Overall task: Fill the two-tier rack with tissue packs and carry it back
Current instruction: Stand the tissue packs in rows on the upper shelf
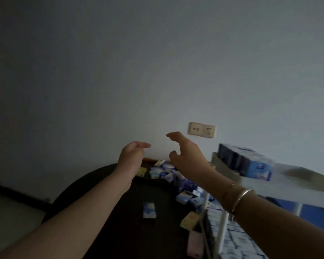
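Dark and round, the bench point(105, 202) carries a loose heap of small blue-and-white tissue packs point(178, 182) along its far edge by the wall, running on toward its right side. One lone pack point(149, 210) sits apart nearer the bench's middle, and a yellow pack point(190, 220) lies toward the near right edge, with a pink pack point(195, 243) just this side of it.

Your left hand point(133, 153) is raised above the far edge of the bench, fingers loosely curled and holding nothing. Your right hand point(183, 152) is raised beside it, well apart from it, thumb and fingers spread in a wide claw, also holding nothing. Bangles point(238, 198) circle your right wrist.

Over the bench's right edge stands the white-framed rack point(222, 227); its lower tier is packed with rows of tissue packs, seen at the bottom right under your right forearm. A large blue wrapped bundle point(251, 161) shows further right, blurred; what it rests on you cannot tell. A double wall socket point(202, 129) sits on the wall behind your right hand.
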